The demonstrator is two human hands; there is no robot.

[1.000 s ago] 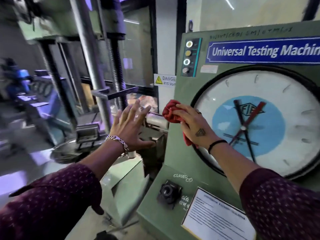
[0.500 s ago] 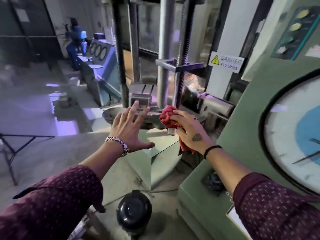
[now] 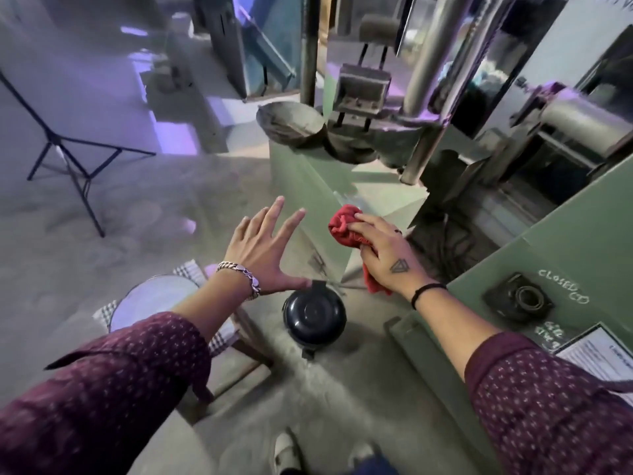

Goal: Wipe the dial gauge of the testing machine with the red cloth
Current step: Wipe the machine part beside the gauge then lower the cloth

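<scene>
My right hand (image 3: pixel 383 253) grips the crumpled red cloth (image 3: pixel 344 226) in mid-air, left of the green console of the testing machine (image 3: pixel 561 241). The cloth bulges past my fingers and a corner hangs below my palm. My left hand (image 3: pixel 263 252) floats beside it, fingers spread, holding nothing. The dial gauge is out of view; only the console's lower left shows, with a black knob (image 3: pixel 519 298) marked "CLOSED" and a printed sheet (image 3: pixel 603 354).
A black round-lidded container (image 3: pixel 313 317) stands on the floor below my hands. A stool with a checked cloth and a white disc (image 3: pixel 154 303) sits lower left. The green loading frame base (image 3: pixel 308 186) with steel columns (image 3: pixel 435 53) rises ahead. A black folding stand (image 3: pixel 72 159) is at far left.
The view swung left and down, taking the dial gauge out of sight. My right hand came off the dial's left rim with the cloth still in it. My left hand stayed spread.
</scene>
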